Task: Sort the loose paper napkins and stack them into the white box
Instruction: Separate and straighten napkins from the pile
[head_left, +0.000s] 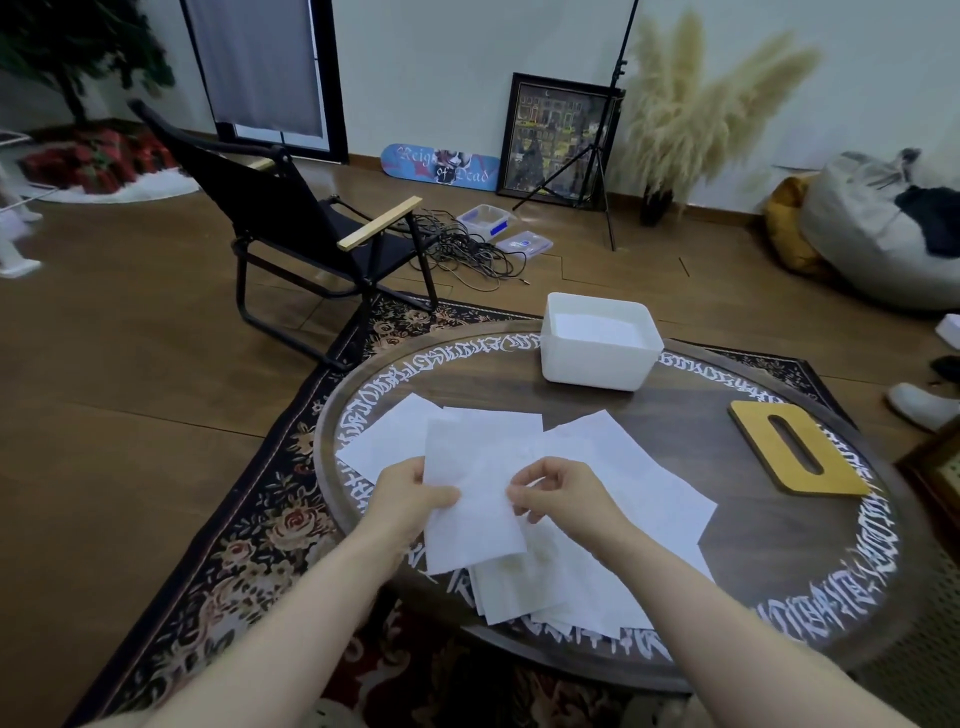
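Several loose white paper napkins (639, 467) lie overlapping on the near half of the round dark table (701, 519). One napkin (467, 519) is lifted off the pile. My left hand (410, 493) pinches its left edge and my right hand (561, 493) pinches its right side, both just above the heap. The white box (597, 364) stands open at the table's far edge, with white napkins lying flat inside it.
A yellow wooden lid with a slot (795, 449) lies on the table at the right. A black folding chair (311, 234) stands on the floor beyond the table at the left. A patterned rug (249, 545) lies under the table.
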